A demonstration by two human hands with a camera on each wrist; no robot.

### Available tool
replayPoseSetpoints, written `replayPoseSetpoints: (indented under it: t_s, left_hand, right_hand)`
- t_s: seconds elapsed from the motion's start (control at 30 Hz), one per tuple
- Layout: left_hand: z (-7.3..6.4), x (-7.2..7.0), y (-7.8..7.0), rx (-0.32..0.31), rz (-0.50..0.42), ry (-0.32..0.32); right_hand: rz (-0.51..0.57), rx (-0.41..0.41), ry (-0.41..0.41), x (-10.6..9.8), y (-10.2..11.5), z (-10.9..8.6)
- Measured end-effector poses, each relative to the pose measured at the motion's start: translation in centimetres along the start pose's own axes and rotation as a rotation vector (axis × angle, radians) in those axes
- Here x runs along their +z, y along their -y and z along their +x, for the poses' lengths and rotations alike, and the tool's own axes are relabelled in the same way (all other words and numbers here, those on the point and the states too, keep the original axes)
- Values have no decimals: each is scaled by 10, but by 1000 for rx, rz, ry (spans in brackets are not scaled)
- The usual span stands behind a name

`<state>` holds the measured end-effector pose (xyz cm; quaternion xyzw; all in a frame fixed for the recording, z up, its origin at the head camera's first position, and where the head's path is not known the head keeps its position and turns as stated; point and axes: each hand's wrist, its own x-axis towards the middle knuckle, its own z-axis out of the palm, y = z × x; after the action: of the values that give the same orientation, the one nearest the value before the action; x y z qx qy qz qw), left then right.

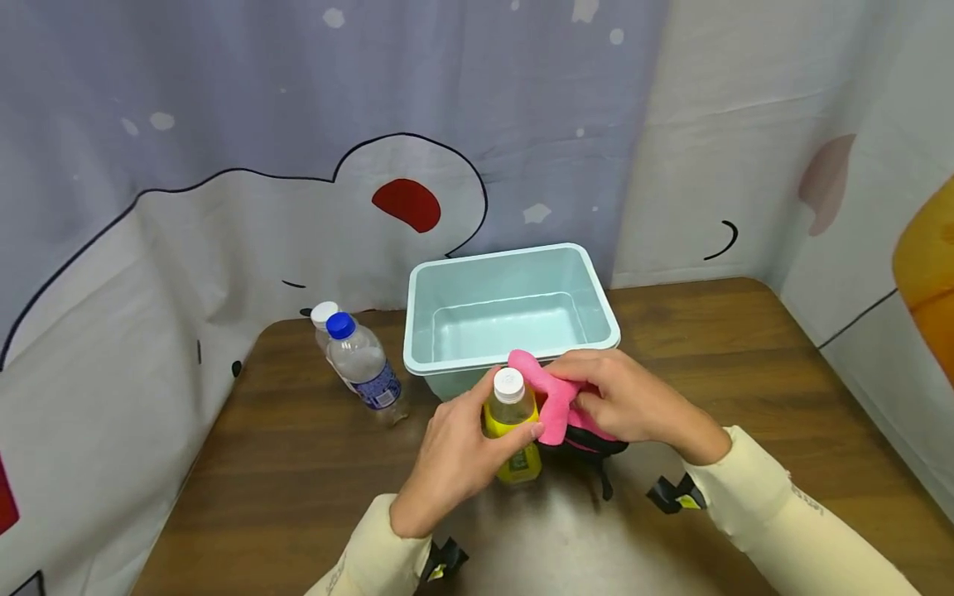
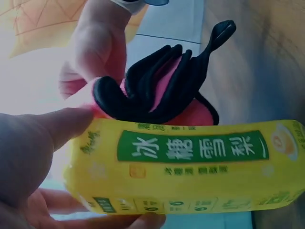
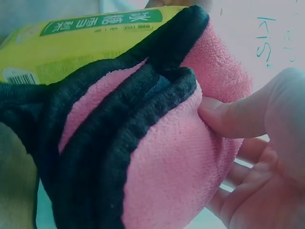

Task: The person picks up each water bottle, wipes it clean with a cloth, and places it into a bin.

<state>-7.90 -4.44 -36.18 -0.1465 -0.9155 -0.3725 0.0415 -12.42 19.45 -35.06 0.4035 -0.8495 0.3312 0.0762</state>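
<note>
My left hand (image 1: 462, 455) grips a yellow-labelled drink bottle (image 1: 513, 455) with a white cap, held upright in front of the basin. In the left wrist view the thumb and fingers lie around the bottle's label (image 2: 190, 167). Pinched in my right hand (image 1: 622, 397) is a bunched pink cloth (image 1: 555, 406) with black edging and a black hanging loop. The right wrist view shows the thumb pressed on the pink terry cloth (image 3: 167, 157), whose folds lie against the side of the bottle (image 3: 95, 43).
A pale blue plastic basin (image 1: 514, 360) stands just behind the hands. To its left are a clear bottle with a blue cap (image 1: 365, 364) and, partly hidden behind it, a white-capped bottle (image 1: 324, 314). Patterned curtains hang behind the wooden table (image 1: 298, 497).
</note>
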Motion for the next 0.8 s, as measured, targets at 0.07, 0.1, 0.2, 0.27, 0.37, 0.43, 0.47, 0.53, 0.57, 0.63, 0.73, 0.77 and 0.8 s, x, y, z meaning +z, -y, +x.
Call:
replayPoseSetpoints:
  t_s: [0.07,0.1,0.2,0.27,0.37,0.43,0.47,0.53,0.57,0.63,0.73,0.77,0.8]
  left_hand:
    - [0,-1,1,-6,-22,1]
    - [0,-2,2,-14,-36,9]
    - [0,-3,5,-22,-96,43]
    - [0,-4,8,-2,-134,58]
    - [0,-6,12,32,-148,55]
    - [0,-8,13,56,-120,45]
    - [0,-9,13,66,-103,42]
    - [0,-11,13,91,-62,33]
    - [0,-11,13,99,-54,32]
    - [0,-11,13,106,-45,33]
    - [0,-11,14,102,-51,32]
    - [-1,-10,14,94,-56,34]
    - [-1,-10,15,92,-59,35]
  right_hand:
    - [5,-5,-2,-1,-1,1]
    - [13,-8,-3,-1,-1,2]
    - [42,-25,5,-2,-3,8]
    - [56,-41,26,-2,-3,13]
    - [59,-46,81,0,-3,18]
    - [43,-33,120,3,-4,20]
    - [36,-22,137,6,-5,20]
    - [16,-4,159,12,-7,19]
    - [5,4,164,15,-8,18]
    - [-14,21,174,24,-12,16]
    - [-49,52,211,40,-19,10]
    - [-65,66,224,46,-22,8]
    - [-80,82,235,52,-24,6]
